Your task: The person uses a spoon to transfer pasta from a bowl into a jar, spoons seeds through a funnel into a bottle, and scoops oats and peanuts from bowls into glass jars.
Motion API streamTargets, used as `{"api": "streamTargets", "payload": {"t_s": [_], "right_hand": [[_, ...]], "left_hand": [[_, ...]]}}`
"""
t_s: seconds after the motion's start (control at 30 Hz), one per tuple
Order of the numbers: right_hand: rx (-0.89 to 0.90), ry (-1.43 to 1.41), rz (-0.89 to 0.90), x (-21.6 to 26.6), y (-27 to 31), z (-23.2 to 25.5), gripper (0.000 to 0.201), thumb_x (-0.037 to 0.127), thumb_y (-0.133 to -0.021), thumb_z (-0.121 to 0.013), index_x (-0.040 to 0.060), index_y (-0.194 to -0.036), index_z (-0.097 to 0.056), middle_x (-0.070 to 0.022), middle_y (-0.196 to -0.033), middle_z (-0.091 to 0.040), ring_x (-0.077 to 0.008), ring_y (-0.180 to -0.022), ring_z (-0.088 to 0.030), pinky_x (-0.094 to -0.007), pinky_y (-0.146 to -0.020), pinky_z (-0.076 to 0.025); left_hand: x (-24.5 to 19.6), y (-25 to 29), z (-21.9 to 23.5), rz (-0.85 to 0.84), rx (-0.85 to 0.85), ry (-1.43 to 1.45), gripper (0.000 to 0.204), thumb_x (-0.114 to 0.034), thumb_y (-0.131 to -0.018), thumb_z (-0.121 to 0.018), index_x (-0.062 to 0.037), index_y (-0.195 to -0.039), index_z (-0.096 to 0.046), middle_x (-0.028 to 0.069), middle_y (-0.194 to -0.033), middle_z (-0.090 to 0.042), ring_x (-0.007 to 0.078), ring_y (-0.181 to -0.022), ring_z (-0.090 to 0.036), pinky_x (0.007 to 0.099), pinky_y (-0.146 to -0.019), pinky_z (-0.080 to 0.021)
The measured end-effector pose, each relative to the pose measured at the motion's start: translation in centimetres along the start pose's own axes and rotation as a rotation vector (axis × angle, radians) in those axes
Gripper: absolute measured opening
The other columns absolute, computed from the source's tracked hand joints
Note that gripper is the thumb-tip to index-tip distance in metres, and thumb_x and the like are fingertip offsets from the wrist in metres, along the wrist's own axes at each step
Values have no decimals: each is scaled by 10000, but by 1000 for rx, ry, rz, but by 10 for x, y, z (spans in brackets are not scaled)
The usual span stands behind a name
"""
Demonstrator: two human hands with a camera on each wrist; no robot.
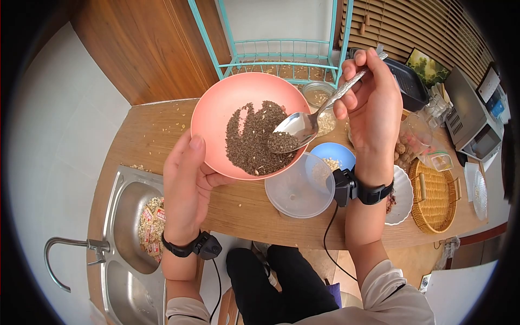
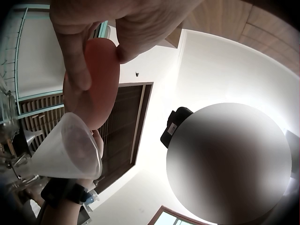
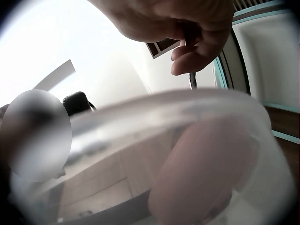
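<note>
My left hand (image 1: 186, 181) grips the left rim of a pink plate (image 1: 219, 103), thumb on top, in the head view. The plate is tilted and carries a patch of small dark brown grains (image 1: 246, 143). In my right hand (image 1: 375, 105) is a metal spoon (image 1: 303, 125), pinched by its patterned handle. Its bowl overlaps the plate's right side and holds some of the same grains. A translucent plastic tub (image 1: 295, 197) stands just below the plate's right edge. The left wrist view shows the plate's pink underside (image 2: 101, 84); the tub (image 3: 117, 159) fills the right wrist view's foreground.
A blue plate (image 1: 341, 154) with pale flakes, a glass jar (image 1: 318, 89), a white fluted bowl (image 1: 402, 195) and a wicker tray (image 1: 433, 200) stand on the wooden counter (image 1: 233, 208). A teal rack (image 1: 281, 43) is behind. The sink (image 1: 122, 216) at left holds small packets.
</note>
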State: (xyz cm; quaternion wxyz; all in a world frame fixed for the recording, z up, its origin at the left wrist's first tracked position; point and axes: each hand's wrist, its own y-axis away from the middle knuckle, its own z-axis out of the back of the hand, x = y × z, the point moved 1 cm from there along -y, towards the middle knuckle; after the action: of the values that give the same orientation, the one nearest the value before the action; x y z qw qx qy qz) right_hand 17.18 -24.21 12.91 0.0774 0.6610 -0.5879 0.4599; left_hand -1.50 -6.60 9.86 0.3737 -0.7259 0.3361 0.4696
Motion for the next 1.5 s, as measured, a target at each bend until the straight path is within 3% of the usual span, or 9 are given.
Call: {"api": "streamTargets", "payload": {"t_s": [0.63,0.73,0.8,0.9,1.07,1.33,1.5], "right_hand": [[-19,-64,60,14,5,13,252,256,-1026,-415,71,-886,-513,-44,-731,-534,-86,-473,-434,-282,-370,-492],[-13,-101,41,13,8,13,259,265,-1028,-412,78,-877,-510,-38,-726,-528,-81,-463,-423,-281,-360,-484],[-65,-44,20,11,10,9,227,275,-1027,-434,99,-891,-476,-11,-736,-468,-69,-447,-367,-240,-299,-402],[-66,-25,-23,8,12,13,281,285,-1032,-406,79,-867,-502,-33,-715,-524,-77,-419,-390,-269,-317,-443],[-80,40,-21,13,20,21,299,317,-1031,-412,87,-857,-492,-26,-717,-522,-67,-416,-376,-243,-305,-412],[-103,315,152,22,39,7,340,337,-1039,-410,68,-866,-525,-20,-695,-531,-47,-416,-376,-182,-342,-318],[-45,348,262,26,50,-6,345,332,-1047,-407,57,-876,-525,-33,-702,-533,-46,-425,-388,-179,-364,-329]], "left_hand": [[0,-11,13,20,-14,-44,448,-319,-1027,-464,56,-1269,-497,162,-1081,-681,210,-886,-724,283,-735,-625],[0,-12,14,22,-11,-45,448,-322,-1024,-470,53,-1268,-498,159,-1078,-682,208,-885,-725,282,-735,-626],[-1,-13,13,21,-34,-39,442,-323,-1023,-475,50,-1258,-506,156,-1077,-683,207,-885,-725,281,-736,-626],[-3,-13,14,6,-33,-40,440,-326,-1022,-477,49,-1251,-513,154,-1080,-683,206,-884,-725,283,-736,-626],[0,-10,8,0,-29,-37,452,-332,-1021,-478,52,-1257,-512,155,-1084,-682,208,-885,-724,286,-744,-626],[1,-6,4,-28,-31,-58,476,-310,-1039,-412,91,-1282,-495,200,-1140,-664,228,-926,-717,301,-740,-645],[-4,-5,6,-35,-23,-66,494,-316,-1039,-411,98,-1298,-480,214,-1161,-654,242,-953,-712,323,-768,-643]]}}
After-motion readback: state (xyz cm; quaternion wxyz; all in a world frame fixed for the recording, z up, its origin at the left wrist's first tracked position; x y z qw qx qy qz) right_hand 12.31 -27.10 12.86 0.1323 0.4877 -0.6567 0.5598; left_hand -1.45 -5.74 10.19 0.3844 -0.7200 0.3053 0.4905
